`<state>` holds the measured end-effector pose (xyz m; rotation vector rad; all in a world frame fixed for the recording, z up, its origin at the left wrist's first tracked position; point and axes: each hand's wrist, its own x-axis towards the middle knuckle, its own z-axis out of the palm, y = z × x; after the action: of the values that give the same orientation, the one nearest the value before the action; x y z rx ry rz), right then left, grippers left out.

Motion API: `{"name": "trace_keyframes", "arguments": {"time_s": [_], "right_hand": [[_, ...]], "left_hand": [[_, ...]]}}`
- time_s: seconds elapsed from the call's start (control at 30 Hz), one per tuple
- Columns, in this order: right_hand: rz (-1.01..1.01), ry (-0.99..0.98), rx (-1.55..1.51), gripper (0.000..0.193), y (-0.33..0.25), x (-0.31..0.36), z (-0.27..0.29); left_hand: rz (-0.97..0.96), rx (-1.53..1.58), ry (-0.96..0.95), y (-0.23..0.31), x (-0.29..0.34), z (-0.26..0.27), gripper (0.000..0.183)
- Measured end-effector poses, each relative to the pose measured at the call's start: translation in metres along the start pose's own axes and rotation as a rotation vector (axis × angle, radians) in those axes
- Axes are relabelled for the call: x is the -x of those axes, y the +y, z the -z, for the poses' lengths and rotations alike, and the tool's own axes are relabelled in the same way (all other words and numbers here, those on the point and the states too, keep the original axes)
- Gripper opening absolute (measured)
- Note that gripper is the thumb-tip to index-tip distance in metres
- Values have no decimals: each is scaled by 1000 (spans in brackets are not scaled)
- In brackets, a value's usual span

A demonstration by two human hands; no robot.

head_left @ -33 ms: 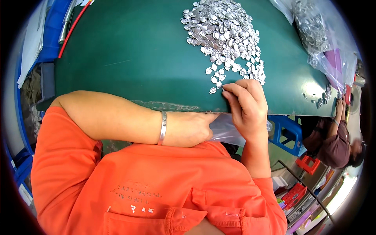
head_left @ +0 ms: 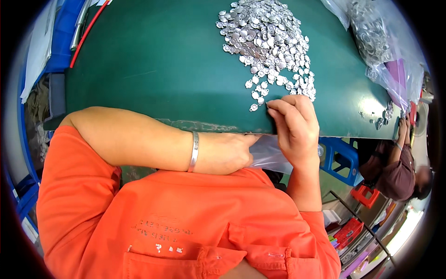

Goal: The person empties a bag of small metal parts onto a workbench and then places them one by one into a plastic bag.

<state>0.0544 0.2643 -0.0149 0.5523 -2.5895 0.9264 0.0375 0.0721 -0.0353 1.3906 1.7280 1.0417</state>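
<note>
A large heap of small, round silver metal charms with tiny loops (head_left: pixel 267 35) lies on the green tabletop (head_left: pixel 153 60), with several loose ones scattered at its near side. My right hand (head_left: pixel 297 125) is just above the table's near edge, thumb and forefinger pinched beside these loose charms. A small pale metal piece barely shows at the fingertips. Below the edge, my left hand (head_left: pixel 227 152) is closed at the side of a clear plastic bag (head_left: pixel 269 156); its fingertips are mostly hidden. A silver bangle (head_left: pixel 193 151) circles my left wrist.
Clear bags of metal parts (head_left: pixel 371 39) lie at the far right, near a few loose dark pieces (head_left: pixel 383 116). A red stick (head_left: pixel 88 35) and blue bins (head_left: pixel 60 44) are at left. Another person (head_left: pixel 395 167) works at right, beyond a blue stool (head_left: pixel 341 160).
</note>
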Motion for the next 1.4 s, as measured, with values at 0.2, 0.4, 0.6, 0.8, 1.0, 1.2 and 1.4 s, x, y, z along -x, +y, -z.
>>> {"name": "trace_keyframes", "arguments": {"time_s": [0.2, 0.4, 0.6, 0.8, 1.0, 1.2, 1.4], "right_hand": [[-14, -257, -248, 20, -1, -3, 23], [98, -117, -59, 17, -5, -13, -7], [112, -402, -346, 23, 4, -11, 26], [166, -174, 12, 36, -1, -18, -1], [-155, -6, -144, 29, 9, 5, 21], [-135, -6, -47, 20, 7, 1, 7], [-142, -41, -122, 20, 12, 9, 17]], "left_hand": [[-129, -164, -11, -1, 0, 1, 16], [-67, -150, -113, 2, -1, 5, 17], [-103, -185, -37, 1, 0, 1, 18], [-1, -53, -45, 2, -2, 4, 18], [-110, -94, -33, -2, 1, 1, 18], [-85, -92, -98, 1, 0, 7, 16], [-73, -95, -78, 1, 0, 4, 16]]}}
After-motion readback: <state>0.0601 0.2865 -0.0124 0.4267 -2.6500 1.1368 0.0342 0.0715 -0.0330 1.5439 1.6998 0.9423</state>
